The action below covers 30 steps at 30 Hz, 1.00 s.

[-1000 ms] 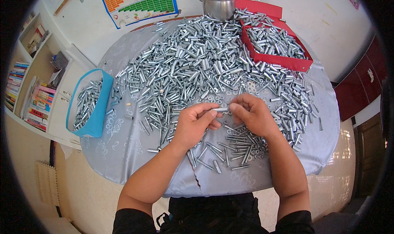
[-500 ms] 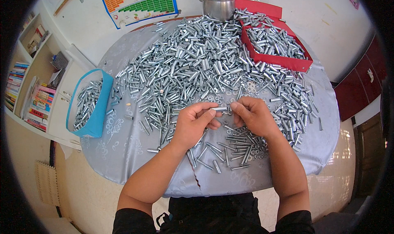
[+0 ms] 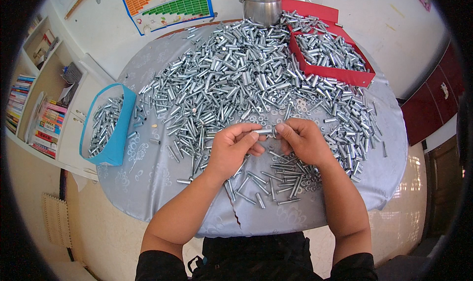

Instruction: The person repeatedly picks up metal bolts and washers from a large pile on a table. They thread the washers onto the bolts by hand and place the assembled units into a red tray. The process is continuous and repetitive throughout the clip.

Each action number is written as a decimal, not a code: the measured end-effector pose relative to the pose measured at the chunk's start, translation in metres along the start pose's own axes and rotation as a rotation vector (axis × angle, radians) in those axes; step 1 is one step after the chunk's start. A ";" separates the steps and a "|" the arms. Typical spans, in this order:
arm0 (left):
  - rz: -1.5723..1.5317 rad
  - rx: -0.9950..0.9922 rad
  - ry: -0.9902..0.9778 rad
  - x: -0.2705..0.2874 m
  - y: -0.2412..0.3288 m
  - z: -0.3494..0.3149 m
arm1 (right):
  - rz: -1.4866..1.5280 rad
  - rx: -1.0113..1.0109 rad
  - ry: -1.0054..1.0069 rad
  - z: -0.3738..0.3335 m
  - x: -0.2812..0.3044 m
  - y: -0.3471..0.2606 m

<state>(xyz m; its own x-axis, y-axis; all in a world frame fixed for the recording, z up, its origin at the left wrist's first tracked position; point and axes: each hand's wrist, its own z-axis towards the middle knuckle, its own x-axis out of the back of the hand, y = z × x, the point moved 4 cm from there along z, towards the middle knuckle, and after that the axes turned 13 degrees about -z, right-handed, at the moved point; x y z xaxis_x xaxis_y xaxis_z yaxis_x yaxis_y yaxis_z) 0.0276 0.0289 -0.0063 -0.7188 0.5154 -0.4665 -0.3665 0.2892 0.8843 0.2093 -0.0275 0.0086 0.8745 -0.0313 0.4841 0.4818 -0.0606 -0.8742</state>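
Observation:
Between my hands, level above the table, is a shiny metal sleeve (image 3: pixel 265 131), probably with a bolt in it. My left hand (image 3: pixel 235 147) is closed, pinching its left part between thumb and fingers. At its right end my right hand (image 3: pixel 301 139) is closed too, thumb and fingertips on a small end piece whose shape is too small to make out. Loose bolts (image 3: pixel 286 175) and washers (image 3: pixel 310 185) lie on the cloth below my hands. Beyond them spreads a large heap of metal sleeves and bolts (image 3: pixel 231 69).
A blue box (image 3: pixel 129 126) of metal parts stands at the left, and an open red box (image 3: pixel 340 74) of similar parts at the far right. Behind the heap is a steel pot (image 3: pixel 262 7). A grey cloth (image 3: pixel 148 182) covers the round table; a bookshelf (image 3: pixel 49 103) stands left.
My right hand has shifted very slightly at the sleeve's right end. The left hand and the sleeve stay where they were.

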 end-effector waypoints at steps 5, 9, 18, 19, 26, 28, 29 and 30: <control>-0.008 -0.006 -0.003 0.001 -0.001 0.000 | 0.062 0.062 0.054 0.000 -0.003 -0.003; -0.009 -0.007 -0.009 0.000 0.000 0.000 | 0.040 0.029 0.012 0.000 0.000 -0.004; 0.004 -0.006 -0.004 0.000 0.002 -0.001 | 0.114 0.097 0.097 0.001 -0.008 -0.007; 0.002 -0.006 -0.001 0.000 0.002 -0.001 | 0.051 0.055 0.031 0.001 -0.003 -0.005; -0.001 -0.013 -0.010 0.000 0.000 -0.001 | 0.098 0.120 0.057 -0.001 -0.004 -0.007; 0.008 -0.010 -0.012 -0.001 0.001 -0.001 | 0.024 0.013 0.003 -0.001 0.001 -0.003; 0.013 -0.009 -0.011 -0.001 0.001 -0.001 | -0.012 -0.040 -0.025 0.000 0.002 -0.001; 0.002 -0.011 -0.013 -0.001 0.001 -0.001 | 0.040 0.017 0.001 0.000 0.000 -0.003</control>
<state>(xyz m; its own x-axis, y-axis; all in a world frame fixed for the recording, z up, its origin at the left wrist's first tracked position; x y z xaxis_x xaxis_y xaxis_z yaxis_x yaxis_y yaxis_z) 0.0271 0.0281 -0.0049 -0.7121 0.5264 -0.4645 -0.3711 0.2794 0.8856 0.2081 -0.0274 0.0109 0.8932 -0.0339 0.4483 0.4469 -0.0426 -0.8936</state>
